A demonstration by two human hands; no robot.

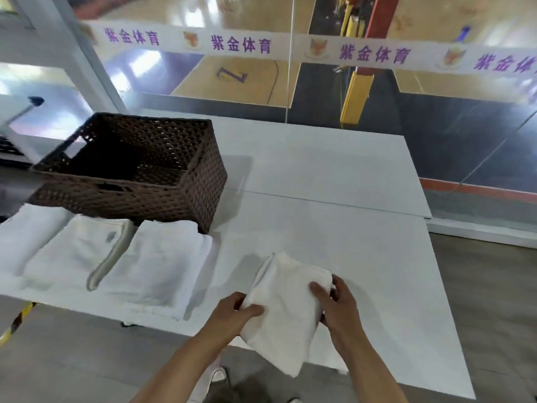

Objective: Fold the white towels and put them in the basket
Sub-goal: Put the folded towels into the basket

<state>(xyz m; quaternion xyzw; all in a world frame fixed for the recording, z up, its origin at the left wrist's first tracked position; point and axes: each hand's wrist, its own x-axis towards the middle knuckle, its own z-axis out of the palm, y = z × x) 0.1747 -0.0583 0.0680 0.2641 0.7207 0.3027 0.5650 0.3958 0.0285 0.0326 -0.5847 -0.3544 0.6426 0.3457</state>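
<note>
Both hands, left hand point(232, 314) and right hand point(334, 303), pinching the folded towel point(286, 309), should lift it level toward the basket point(200, 181), edges kept aligned.

I read 紫金体育 in purple, repeated along the white banner point(293, 50). On the court floor point(255, 91) beyond, a purple mark point(231, 74) looks like a Z.

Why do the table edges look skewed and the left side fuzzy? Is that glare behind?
Head view: the wide-angle lens splays the table edges; head view, left: the folded towels and basket are blurred, the held towel sharper; head view, top: bright patches on the court floor are reflected glare.
</note>
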